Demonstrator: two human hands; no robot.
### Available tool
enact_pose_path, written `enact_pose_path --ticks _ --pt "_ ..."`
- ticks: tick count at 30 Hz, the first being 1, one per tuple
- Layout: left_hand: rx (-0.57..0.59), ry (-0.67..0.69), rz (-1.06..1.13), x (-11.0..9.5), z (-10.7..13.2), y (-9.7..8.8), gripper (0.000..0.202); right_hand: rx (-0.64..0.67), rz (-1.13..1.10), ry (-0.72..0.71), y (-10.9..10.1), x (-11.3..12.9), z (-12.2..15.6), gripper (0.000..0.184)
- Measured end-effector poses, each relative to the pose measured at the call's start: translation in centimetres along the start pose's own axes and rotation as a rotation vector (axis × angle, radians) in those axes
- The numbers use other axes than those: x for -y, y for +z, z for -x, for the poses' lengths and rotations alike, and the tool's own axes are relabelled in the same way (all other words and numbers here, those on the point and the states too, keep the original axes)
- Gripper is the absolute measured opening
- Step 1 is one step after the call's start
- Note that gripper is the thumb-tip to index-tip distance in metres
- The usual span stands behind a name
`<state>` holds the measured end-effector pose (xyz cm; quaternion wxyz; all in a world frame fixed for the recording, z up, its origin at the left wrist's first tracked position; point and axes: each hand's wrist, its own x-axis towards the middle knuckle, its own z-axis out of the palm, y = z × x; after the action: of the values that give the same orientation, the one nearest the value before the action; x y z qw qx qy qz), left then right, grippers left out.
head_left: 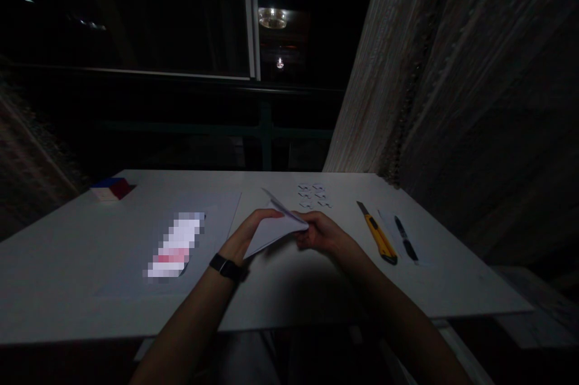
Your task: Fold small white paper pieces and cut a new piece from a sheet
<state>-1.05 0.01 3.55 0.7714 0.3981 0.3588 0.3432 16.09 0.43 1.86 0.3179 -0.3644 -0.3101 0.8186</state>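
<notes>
Between my two hands, raised over the white table (280, 306), is a folded sheet of white paper (274, 232). My left hand (256, 223) grips its left side, thumb on top, with a dark band on the wrist. At the paper's right corner, my right hand (320, 231) pinches the fold with its fingers closed. One flap of the sheet stands up at the far side. Several small pieces with dark marks (312, 195) lie in two columns just beyond my right hand.
On the left, a lit, blurred-out phone (176, 246) lies on a large paper sheet (122, 279). A puzzle cube (110, 189) sits at the far left. To the right are a yellow box cutter (377, 234) and a dark pen (406, 240). Curtains (375, 71) hang behind.
</notes>
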Motion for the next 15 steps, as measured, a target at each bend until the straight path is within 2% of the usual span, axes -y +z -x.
enact_pose_path --ticks 5,8,15 --pt "-0.055 -0.009 0.014 -0.11 0.35 0.24 0.016 0.017 -0.046 -0.043 -0.29 -0.17 -0.14 0.018" --pt "-0.049 -0.014 0.017 -0.25 0.51 0.32 0.017 0.025 -0.03 -0.019 -0.3 -0.18 -0.08 0.017" --pt "-0.116 -0.03 -0.033 -0.41 0.42 -0.37 0.019 -0.03 0.03 -0.025 -0.02 -0.16 0.19 0.016"
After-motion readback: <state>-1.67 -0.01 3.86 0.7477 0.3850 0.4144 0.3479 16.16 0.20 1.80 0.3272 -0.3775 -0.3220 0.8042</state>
